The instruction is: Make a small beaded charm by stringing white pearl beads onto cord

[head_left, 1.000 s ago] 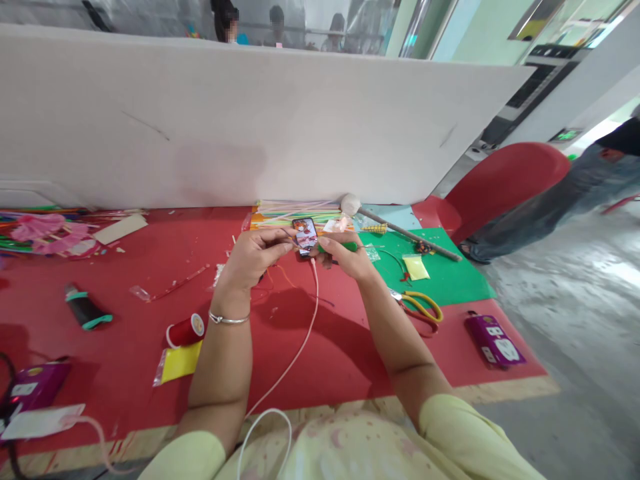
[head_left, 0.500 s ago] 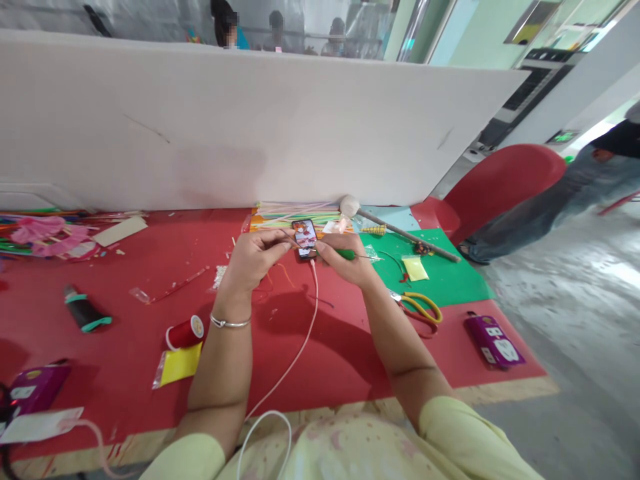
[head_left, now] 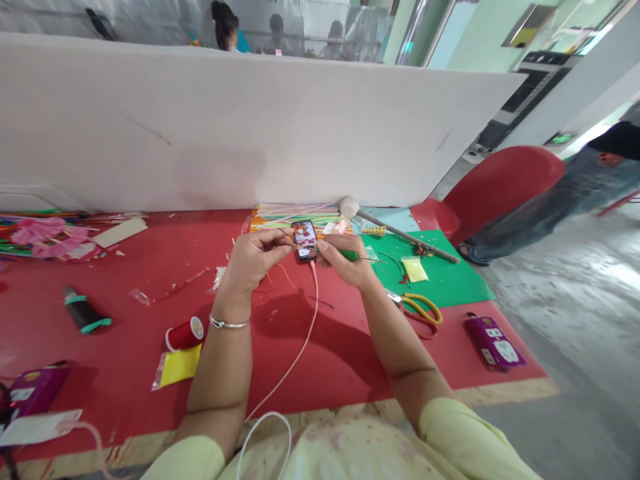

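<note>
- While both hands are raised together above the red mat [head_left: 125, 280], a thin green-handled tool [head_left: 345, 255] is pinched in the closed fingers of the right hand [head_left: 345, 263], its fine metal tip pointing right over the green sheet [head_left: 450, 273].
- The left hand [head_left: 255, 257] is curled shut, thumb and forefinger pressed on something too small to be made out, just beside the right hand's fingertips.
- A phone [head_left: 305, 239] with a lit screen is seen lying behind the two hands, and a white cable [head_left: 295, 353] is run from it toward the person.
- Yellow-handled pliers [head_left: 420, 308] are laid near the right forearm.
- A red thread spool [head_left: 184, 333] is placed beside a yellow packet [head_left: 179, 365], left of the left forearm.
</note>
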`<act>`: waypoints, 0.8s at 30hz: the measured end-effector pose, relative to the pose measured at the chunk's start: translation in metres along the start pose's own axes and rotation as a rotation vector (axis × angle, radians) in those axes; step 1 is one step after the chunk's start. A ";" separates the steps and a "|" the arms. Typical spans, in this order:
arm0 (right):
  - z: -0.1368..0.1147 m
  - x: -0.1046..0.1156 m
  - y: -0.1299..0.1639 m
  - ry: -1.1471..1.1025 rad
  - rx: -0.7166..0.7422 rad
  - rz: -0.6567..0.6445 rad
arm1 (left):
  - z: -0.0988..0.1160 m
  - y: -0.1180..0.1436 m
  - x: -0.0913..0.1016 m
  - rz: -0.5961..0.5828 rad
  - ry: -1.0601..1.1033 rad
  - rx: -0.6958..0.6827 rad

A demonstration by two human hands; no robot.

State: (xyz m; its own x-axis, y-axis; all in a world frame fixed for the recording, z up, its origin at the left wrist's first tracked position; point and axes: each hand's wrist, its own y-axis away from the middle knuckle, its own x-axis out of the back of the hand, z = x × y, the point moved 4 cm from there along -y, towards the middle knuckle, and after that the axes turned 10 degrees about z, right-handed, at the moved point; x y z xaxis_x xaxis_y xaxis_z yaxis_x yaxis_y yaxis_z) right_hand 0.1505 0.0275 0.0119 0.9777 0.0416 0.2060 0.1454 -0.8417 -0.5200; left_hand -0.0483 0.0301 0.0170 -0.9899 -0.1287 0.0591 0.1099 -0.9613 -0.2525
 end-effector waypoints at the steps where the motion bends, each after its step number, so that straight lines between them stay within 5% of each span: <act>1: 0.000 0.000 0.000 0.003 0.001 -0.002 | 0.000 0.000 0.000 0.000 -0.008 -0.003; 8: -0.006 -0.001 0.000 0.079 0.090 -0.018 | 0.001 0.000 0.000 -0.007 -0.042 -0.040; 24: -0.012 -0.014 0.010 0.590 0.535 0.030 | -0.018 -0.006 0.004 0.112 -0.098 -0.130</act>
State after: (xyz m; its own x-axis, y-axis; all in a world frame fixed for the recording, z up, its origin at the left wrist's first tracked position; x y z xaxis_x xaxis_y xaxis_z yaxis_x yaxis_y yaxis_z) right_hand 0.1362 0.0119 0.0142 0.7624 -0.3949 0.5126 0.3196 -0.4591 -0.8289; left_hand -0.0544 0.0402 0.0009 -0.9580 -0.2626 0.1153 0.2006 -0.9010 -0.3848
